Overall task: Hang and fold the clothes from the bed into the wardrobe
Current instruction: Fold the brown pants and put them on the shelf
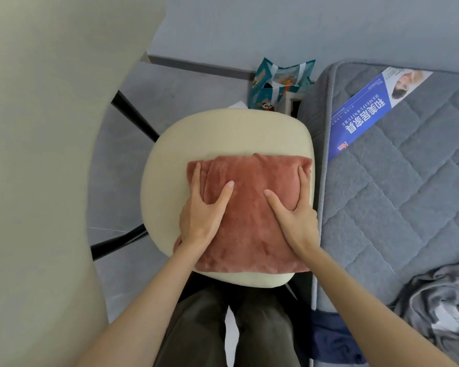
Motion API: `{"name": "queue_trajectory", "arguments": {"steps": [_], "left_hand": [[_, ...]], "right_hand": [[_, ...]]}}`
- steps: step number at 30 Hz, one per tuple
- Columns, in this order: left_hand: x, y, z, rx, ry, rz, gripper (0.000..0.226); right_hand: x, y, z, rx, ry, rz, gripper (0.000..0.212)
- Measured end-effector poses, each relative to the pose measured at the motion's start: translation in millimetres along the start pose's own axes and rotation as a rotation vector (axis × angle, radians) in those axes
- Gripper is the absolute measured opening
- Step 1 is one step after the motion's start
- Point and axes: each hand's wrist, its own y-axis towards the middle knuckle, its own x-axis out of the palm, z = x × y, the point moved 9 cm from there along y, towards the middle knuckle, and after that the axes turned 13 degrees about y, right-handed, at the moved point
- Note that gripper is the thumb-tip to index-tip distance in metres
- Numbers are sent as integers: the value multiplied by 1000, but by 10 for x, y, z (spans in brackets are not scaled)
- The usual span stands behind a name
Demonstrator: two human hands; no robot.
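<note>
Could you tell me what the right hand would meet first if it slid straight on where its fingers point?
Probably the bare cream seat, just past the far edge of the folded pink garment under the right hand.

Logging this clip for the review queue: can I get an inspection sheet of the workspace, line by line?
Surface: cream padded seat on black legs.
Job's things: folded pink plush garment lying flat on the seat; crumpled grey clothes on the mattress.
Clutter: teal printed bags on the floor; blue label on the mattress.
Grippers: left hand and right hand both press flat on the garment, fingers straight.
Cables: nothing seen.
Surroundings: grey floor; pale panel at left.
</note>
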Motion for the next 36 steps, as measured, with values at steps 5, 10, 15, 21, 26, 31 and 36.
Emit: {"name": "queue_trajectory", "arguments": {"steps": [5, 10, 15, 21, 26, 31, 36], "left_hand": [[-346, -311, 258, 81, -30, 13, 83], [-681, -857, 447, 122, -58, 50, 84], [-969, -1524, 546, 189, -117, 102, 83], [-1209, -2435, 439, 262, -185, 203, 82], [-1431, -3256, 124, 267, -214, 309, 81], [-1783, -3999, -378, 210, -215, 415, 76], [-2240, -4710, -1029, 104, -217, 524, 75]], "right_hand": [[-268, -344, -381, -25, 64, 63, 88], [-549, -786, -845, -104, 69, 58, 89], [-825, -1326, -1148, -177, 100, 49, 89], [-1077, -2085, -1303, -281, 116, -10, 89], [-1211, -2806, -1406, -391, 126, -60, 82], [-1057, -3525, -1582, -511, 67, -181, 72], [-639, -4289, -1797, -605, 1, -310, 71]]}}
